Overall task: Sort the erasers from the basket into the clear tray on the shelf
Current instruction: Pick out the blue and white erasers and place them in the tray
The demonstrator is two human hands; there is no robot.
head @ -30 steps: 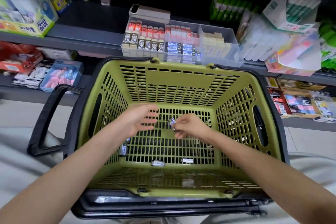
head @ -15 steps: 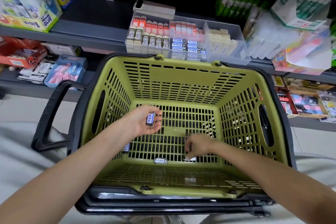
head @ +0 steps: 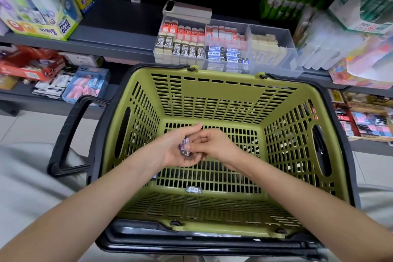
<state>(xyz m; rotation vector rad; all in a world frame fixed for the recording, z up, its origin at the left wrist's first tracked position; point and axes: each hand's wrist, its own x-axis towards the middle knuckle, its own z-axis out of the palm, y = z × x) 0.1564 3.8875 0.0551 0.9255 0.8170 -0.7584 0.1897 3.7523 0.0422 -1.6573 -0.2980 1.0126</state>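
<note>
Your left hand was cupped palm-up low inside the green basket, loosely curled around a small stack of erasers with blue-and-white sleeves. Your right hand met it, fingertips pressed against that stack, apparently adding or settling a piece; whether it pinched an eraser of its own could not be told.

The risk lay in that shallow, loose cup. The erasers were small and slick-sleeved, and if you let go with the right hand before the left closed, one could have slid off the palm and dropped back onto the slotted floor, perhaps on edge against the grid.

One more eraser lay on the basket floor near your side, and a sliver of another showed just under your left forearm; that one was easy to miss.

The clear tray sat on the shelf just beyond the basket's far rim, its compartments nearly full. Carrying a loose handful over that rim, you could have clipped it or spilled pieces into the wrong compartment.
</note>
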